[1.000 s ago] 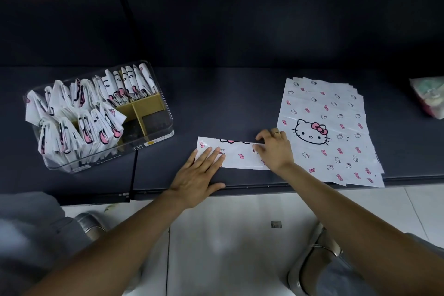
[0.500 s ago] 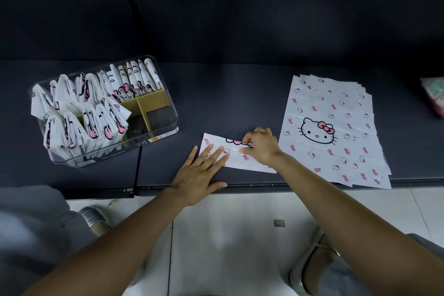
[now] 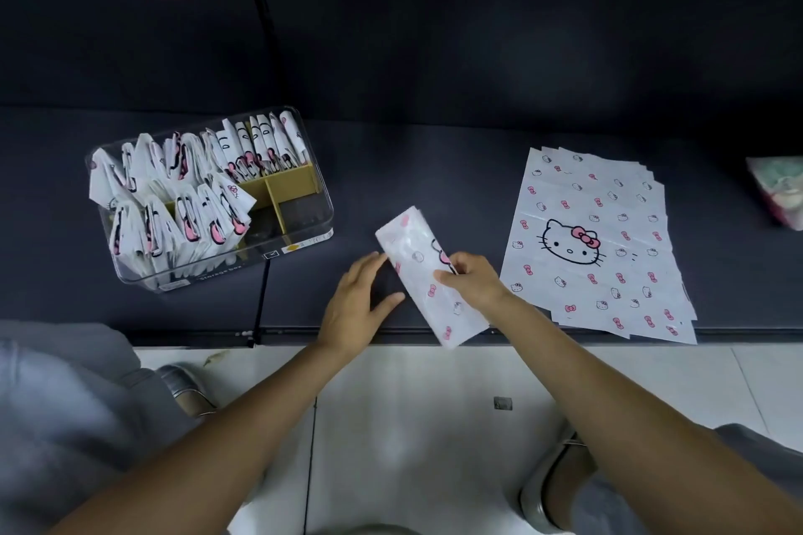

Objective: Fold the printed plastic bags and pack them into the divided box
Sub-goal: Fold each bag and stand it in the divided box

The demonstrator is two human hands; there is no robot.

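White plastic bag printed with pink bows and cat faces (image 3: 428,280), folded into a long strip, is pinched in the right hand (image 3: 471,280) above the dark table's (image 3: 434,169) front edge. The left hand (image 3: 356,304) lies open beside it. The clear divided box (image 3: 321,204), labelled "Storage box", looks mostly full; a flat stack of bags (image 3: 595,243) remains.

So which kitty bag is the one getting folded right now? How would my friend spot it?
Start at the dark table, between the clear divided box on the left and the flat stack of bags on the right. The folded bag is the narrow slanted strip, pinched by the right hand, the only bag neither flat nor boxed.
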